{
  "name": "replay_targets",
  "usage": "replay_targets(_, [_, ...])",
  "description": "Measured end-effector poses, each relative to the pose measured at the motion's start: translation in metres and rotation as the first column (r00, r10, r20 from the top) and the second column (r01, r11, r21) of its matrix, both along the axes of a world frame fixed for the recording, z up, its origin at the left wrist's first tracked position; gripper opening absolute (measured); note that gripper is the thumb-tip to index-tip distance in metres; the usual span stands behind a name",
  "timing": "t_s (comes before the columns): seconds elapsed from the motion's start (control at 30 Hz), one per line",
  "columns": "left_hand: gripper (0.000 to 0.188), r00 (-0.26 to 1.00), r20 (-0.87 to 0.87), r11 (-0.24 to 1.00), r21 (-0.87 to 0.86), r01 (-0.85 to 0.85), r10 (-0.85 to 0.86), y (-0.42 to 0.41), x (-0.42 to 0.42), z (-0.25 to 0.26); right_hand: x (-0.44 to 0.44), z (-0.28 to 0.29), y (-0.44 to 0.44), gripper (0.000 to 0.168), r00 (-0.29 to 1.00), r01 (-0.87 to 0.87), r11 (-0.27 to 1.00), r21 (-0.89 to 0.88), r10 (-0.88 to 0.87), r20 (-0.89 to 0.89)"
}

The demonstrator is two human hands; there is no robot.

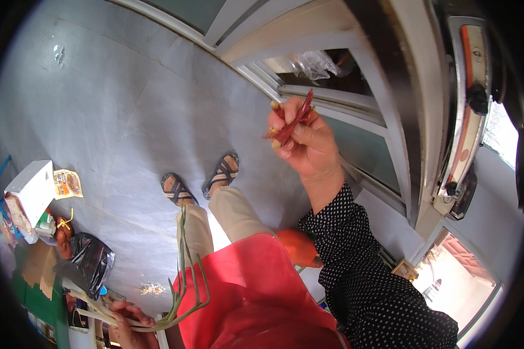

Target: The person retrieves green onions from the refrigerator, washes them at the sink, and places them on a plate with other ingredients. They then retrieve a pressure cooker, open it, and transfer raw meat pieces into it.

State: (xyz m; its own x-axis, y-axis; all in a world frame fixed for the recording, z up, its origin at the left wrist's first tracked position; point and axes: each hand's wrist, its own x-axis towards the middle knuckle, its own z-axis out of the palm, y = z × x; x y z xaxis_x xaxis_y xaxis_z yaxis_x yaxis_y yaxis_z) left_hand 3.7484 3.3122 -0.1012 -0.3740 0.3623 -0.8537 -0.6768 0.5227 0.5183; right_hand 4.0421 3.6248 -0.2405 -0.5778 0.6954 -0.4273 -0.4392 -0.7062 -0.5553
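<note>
My right hand (pixel 308 141) is raised in front of me, its fingers closed around several dried red chili peppers (pixel 296 121). Wrinkled skins and pale stem ends stick out between the fingers. Low on the left side, my left hand (pixel 133 325) grips a small bunch of scallions (pixel 168 320). Their white ends point left, and the long green leaves bend upward in front of a red apron (pixel 240 292). The picture's lower edge cuts off part of the left hand.
On the right stands a cabinet (pixel 388 131) with framed panels and a clear plastic bag (pixel 316 65) inside. Above it runs an appliance edge with dark knobs (pixel 477 99). A white box (pixel 32 192), a printed packet (pixel 68 183) and a black plastic bag (pixel 91 261) are at left. Scraps (pixel 152 289) lie on the grey floor (pixel 113 109).
</note>
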Motion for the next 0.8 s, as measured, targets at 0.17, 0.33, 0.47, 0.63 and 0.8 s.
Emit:
replay_targets(0.17, [0.036,0.999,-0.015,0.997,0.060,-0.045,0.046,0.006,-0.002,0.014,-0.023,0.038,0.007,0.022,0.997,0.011,1.000,0.026,-0.009,-0.082])
replay_targets(0.33, [0.033,0.996,-0.045,0.990,0.117,-0.072,0.078,-0.004,0.003,0.046,-0.018,0.086,0.001,0.019,0.994,0.078,0.993,0.085,-0.070,-0.085])
replay_targets(0.47, [0.032,0.993,-0.040,0.983,0.151,-0.104,0.111,-0.016,-0.007,0.075,-0.016,0.123,-0.004,0.017,0.985,0.131,0.986,0.102,-0.119,-0.124])
replay_targets(0.63, [0.032,0.990,-0.017,0.956,0.263,-0.132,0.142,-0.029,-0.017,0.109,-0.026,0.175,-0.014,0.009,0.967,0.167,0.980,0.110,-0.140,-0.215])
replay_targets(0.8, [0.032,0.981,-0.074,0.953,0.261,-0.152,0.177,-0.035,-0.036,0.132,-0.040,0.196,-0.020,0.012,0.934,0.281,0.956,0.078,-0.254,-0.250])
